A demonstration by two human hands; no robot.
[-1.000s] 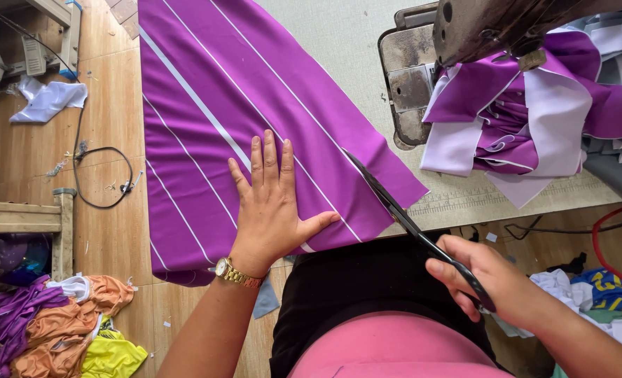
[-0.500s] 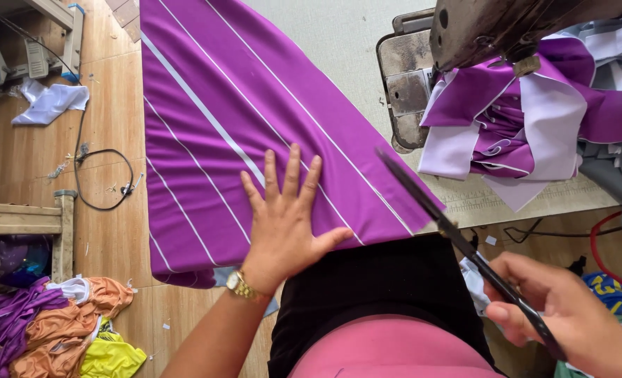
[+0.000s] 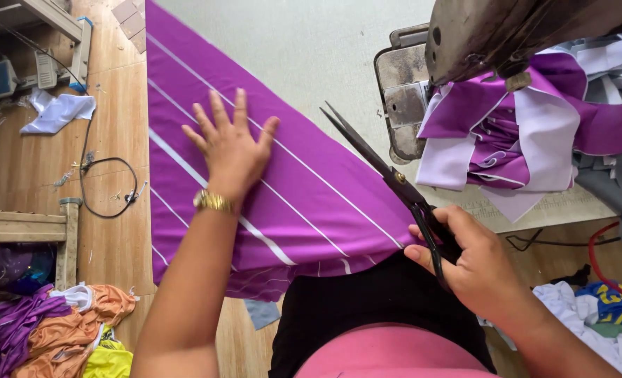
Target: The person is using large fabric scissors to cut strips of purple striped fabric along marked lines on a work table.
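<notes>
A purple cloth with thin white stripes (image 3: 304, 203) lies spread over the sewing table (image 3: 311, 49) and hangs off its near edge. My left hand (image 3: 230, 143) presses flat on the cloth, fingers spread, a gold watch on the wrist. My right hand (image 3: 465, 255) grips the handles of black scissors (image 3: 384, 171). The blades are open and point up-left, lying along the cloth's right edge.
A sewing machine (image 3: 493, 42) stands at the upper right with a heap of purple and white cloth pieces (image 3: 535, 133) under it. Left of the table, the wooden floor (image 3: 115, 231) holds a black cable (image 3: 104, 185), a white rag (image 3: 59, 112) and a pile of coloured fabrics (image 3: 59, 329).
My left hand slid up the cloth, away from me. My right hand brought the scissors up from the table's near edge, and the blades now lie open along the cloth's right edge.
</notes>
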